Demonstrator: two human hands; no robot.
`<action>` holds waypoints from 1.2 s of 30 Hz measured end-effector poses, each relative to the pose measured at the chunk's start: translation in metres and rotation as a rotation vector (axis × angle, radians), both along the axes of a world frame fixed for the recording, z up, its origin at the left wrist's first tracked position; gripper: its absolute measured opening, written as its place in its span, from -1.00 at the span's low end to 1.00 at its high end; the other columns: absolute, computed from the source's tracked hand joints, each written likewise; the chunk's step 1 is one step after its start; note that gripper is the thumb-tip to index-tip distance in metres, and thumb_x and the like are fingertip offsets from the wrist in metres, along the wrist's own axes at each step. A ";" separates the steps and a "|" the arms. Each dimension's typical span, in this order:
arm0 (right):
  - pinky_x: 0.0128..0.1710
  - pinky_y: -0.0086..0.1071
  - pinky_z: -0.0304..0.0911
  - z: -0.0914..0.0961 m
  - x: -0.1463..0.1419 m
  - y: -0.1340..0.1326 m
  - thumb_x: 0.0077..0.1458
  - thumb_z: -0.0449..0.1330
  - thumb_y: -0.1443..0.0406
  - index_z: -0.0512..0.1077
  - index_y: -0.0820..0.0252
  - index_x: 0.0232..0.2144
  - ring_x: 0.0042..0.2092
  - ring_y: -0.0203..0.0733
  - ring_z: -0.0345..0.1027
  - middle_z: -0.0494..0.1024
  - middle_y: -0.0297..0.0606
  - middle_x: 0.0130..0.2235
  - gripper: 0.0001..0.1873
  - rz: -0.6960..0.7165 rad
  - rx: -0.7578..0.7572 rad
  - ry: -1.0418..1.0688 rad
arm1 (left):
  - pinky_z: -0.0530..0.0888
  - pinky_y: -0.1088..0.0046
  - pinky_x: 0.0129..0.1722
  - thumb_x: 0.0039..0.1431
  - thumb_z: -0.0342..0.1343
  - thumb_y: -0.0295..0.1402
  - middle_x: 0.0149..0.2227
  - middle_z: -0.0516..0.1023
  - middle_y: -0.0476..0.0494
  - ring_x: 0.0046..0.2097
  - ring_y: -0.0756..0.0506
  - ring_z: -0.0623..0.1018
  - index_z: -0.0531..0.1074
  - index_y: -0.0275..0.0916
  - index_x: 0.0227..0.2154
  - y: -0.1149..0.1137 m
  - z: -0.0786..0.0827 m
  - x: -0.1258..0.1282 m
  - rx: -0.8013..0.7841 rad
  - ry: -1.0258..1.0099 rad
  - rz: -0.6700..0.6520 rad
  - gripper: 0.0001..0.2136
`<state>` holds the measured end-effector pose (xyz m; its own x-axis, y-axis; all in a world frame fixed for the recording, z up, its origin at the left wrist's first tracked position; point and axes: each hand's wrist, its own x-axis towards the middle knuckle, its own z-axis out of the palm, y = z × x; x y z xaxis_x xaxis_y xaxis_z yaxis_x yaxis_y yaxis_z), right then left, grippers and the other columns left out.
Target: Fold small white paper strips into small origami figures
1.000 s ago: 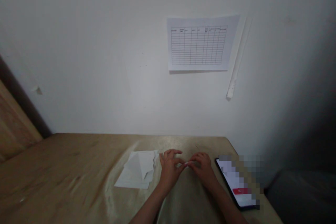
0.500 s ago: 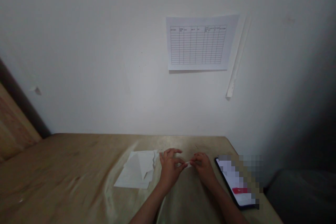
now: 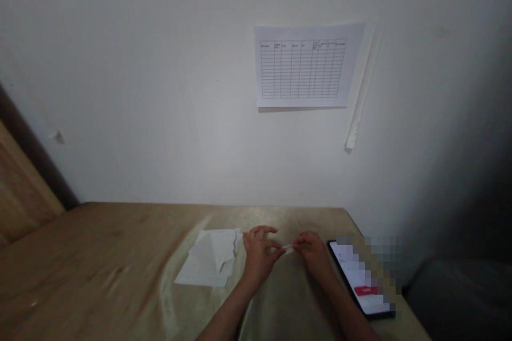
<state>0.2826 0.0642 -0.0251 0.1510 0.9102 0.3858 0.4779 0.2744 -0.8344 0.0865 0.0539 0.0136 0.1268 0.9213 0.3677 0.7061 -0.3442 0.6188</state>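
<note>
Between my two hands is a small white piece of paper (image 3: 288,249), held just above the table. My left hand (image 3: 259,256) pinches its left end between thumb and index finger, the other fingers stretched out above. The right end is pinched by the fingertips of my right hand (image 3: 312,253). Much of the piece is hidden by the fingers, and I cannot tell how it is folded. Left of my left hand lies a loose stack of white paper sheets (image 3: 206,264), some with torn edges and one folded to a point.
A phone (image 3: 360,282) with a lit screen, partly pixelated, lies right of my right hand. The brown-covered table (image 3: 120,256) meets a white wall, where a printed table sheet (image 3: 302,66) hangs. Wooden boards (image 3: 24,186) stand at the left, a dark rounded object (image 3: 460,298) at the right.
My right hand has shifted slightly to the right, and a little more of the white paper shows between the fingertips. My left hand and the stack are almost unchanged.
</note>
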 end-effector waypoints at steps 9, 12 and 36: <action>0.06 -0.10 0.28 0.001 -0.001 -0.002 0.09 0.19 0.22 0.62 0.05 -0.44 -0.06 0.02 0.43 0.64 -0.16 -0.25 -0.81 0.084 0.047 -0.033 | 0.03 -0.24 0.28 0.02 0.41 -0.29 0.05 0.58 -0.07 0.18 -0.33 0.36 0.68 0.01 -0.45 0.001 -0.004 -0.003 0.004 -0.009 -0.002 -0.96; 0.05 -0.11 0.28 0.003 -0.004 -0.004 0.09 0.27 0.11 0.64 0.04 -0.38 -0.05 0.02 0.42 0.64 -0.17 -0.23 -0.80 0.150 0.033 -0.054 | 0.05 -0.23 0.28 0.02 0.42 -0.24 0.05 0.58 -0.06 0.18 -0.32 0.36 0.67 0.02 -0.46 0.002 -0.005 -0.004 0.006 0.000 -0.001 -0.96; 0.03 -0.10 0.24 -0.003 -0.001 0.000 0.02 0.33 0.13 0.60 0.04 -0.52 -0.09 0.02 0.42 0.61 -0.20 -0.30 -0.82 0.021 0.101 -0.146 | -0.18 -0.38 0.30 0.02 0.40 -0.21 -0.10 0.60 -0.08 0.11 -0.31 0.41 0.65 -0.03 -0.53 -0.001 0.002 -0.001 0.009 0.056 0.039 -0.90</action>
